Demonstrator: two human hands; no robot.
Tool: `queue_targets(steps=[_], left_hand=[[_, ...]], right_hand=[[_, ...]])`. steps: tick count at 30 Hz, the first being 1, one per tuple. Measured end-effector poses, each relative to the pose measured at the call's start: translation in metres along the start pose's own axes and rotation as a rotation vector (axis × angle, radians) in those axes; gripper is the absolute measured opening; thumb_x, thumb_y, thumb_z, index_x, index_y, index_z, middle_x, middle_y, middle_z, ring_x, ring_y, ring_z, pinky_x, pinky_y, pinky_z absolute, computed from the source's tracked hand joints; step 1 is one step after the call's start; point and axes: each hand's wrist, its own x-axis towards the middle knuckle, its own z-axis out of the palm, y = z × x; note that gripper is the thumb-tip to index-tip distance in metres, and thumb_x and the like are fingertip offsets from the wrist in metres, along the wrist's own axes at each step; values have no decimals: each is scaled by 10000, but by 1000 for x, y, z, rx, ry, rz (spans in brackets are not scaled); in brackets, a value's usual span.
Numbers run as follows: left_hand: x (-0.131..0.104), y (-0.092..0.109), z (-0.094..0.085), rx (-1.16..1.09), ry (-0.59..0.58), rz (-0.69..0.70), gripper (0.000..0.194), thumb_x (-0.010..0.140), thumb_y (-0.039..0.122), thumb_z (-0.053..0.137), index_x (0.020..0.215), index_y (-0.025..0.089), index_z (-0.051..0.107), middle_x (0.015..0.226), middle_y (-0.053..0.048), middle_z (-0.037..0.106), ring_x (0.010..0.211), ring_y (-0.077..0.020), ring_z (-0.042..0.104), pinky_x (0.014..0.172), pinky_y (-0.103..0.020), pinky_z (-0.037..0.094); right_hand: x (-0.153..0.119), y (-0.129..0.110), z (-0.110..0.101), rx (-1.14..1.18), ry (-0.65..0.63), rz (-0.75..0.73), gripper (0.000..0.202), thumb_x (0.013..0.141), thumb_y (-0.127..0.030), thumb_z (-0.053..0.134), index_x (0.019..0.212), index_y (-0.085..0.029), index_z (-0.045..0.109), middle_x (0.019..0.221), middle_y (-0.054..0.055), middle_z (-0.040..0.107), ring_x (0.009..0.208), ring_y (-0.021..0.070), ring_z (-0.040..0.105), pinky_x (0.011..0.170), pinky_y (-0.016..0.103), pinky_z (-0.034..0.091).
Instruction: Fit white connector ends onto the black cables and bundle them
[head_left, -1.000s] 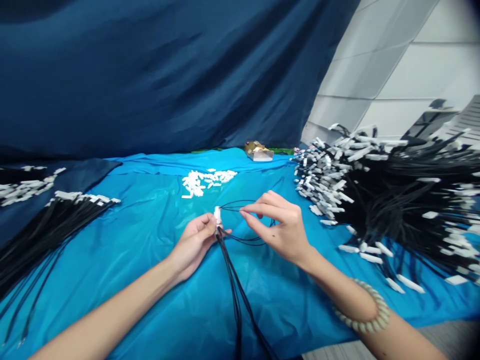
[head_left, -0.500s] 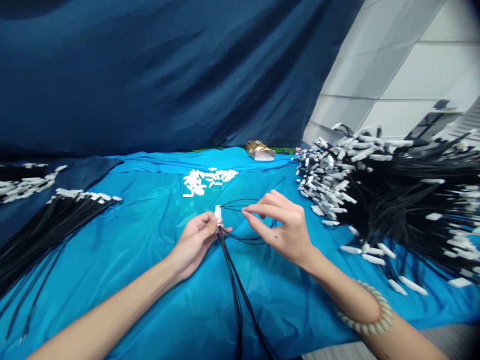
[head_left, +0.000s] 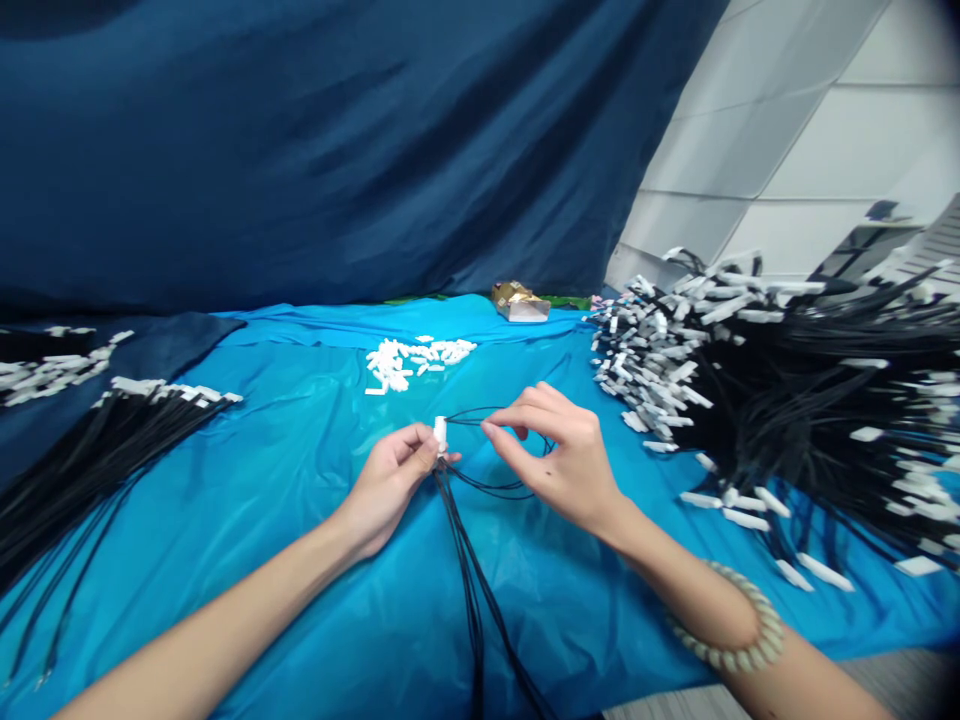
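Between the thumb and fingers of my left hand (head_left: 397,475) is a white plastic connector (head_left: 441,434), held upright over the blue cloth. Thin black wires (head_left: 472,590) hang from its lower end toward the front edge, and a few more loop out to the right. My right hand (head_left: 559,445) pinches thin black wire near the connector, thumb and index finger together; the exact wire ends are hidden behind the fingers. Beyond my hands lies a loose pile of white connectors (head_left: 394,362).
At the right is a large heap of black wires (head_left: 780,400) with white connectors on their ends. Another black wire bundle (head_left: 97,450) with white ends lies at the left. A small cardboard box (head_left: 520,302) stands at the back, before a dark blue curtain (head_left: 300,150).
The white connector and my left fingertips have shifted very slightly down and right. My right hand has barely moved, and the wire loop looks a little flatter.
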Motion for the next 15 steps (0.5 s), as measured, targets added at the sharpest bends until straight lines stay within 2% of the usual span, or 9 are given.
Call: queue_targets(steps=[4, 7, 10, 13, 15], left_hand=[[0, 0, -1, 33, -21, 10, 193, 705, 323, 584, 658, 143, 529, 662, 8, 524, 712, -120, 524, 780, -272, 367], [-1, 0, 0, 110, -64, 4, 190, 714, 314, 573, 657, 139, 527, 680, -9, 541, 740, -134, 519, 751, -259, 361], [-3, 2, 2, 175, -103, -13, 195, 703, 308, 583, 638, 134, 524, 668, -8, 539, 674, -114, 479, 661, -220, 344], [-4, 3, 4, 181, -118, -27, 212, 691, 316, 592, 613, 134, 518, 645, -1, 519, 635, -102, 439, 611, -204, 321], [-4, 3, 4, 168, -127, -29, 213, 693, 318, 589, 615, 134, 516, 654, -2, 513, 645, -104, 433, 623, -207, 322]], right_hand=[[-1, 0, 0, -54, -51, 30, 110, 769, -185, 533, 687, -144, 593, 639, 21, 529, 620, 121, 411, 606, 286, 343], [0, 0, 0, -29, -78, 1, 98, 754, -185, 548, 670, -142, 574, 774, 46, 558, 787, 155, 454, 710, 304, 379], [0, 1, 1, 161, -220, -16, 84, 756, -119, 517, 675, -134, 533, 923, 54, 580, 929, 151, 488, 832, 298, 389], [-1, 2, 1, 358, -345, 60, 91, 783, -99, 469, 715, -127, 522, 924, 63, 595, 870, 118, 550, 779, 248, 436], [-2, 3, 1, 419, -352, 94, 91, 792, -106, 463, 738, -124, 534, 922, 68, 596, 850, 115, 562, 756, 240, 450]])
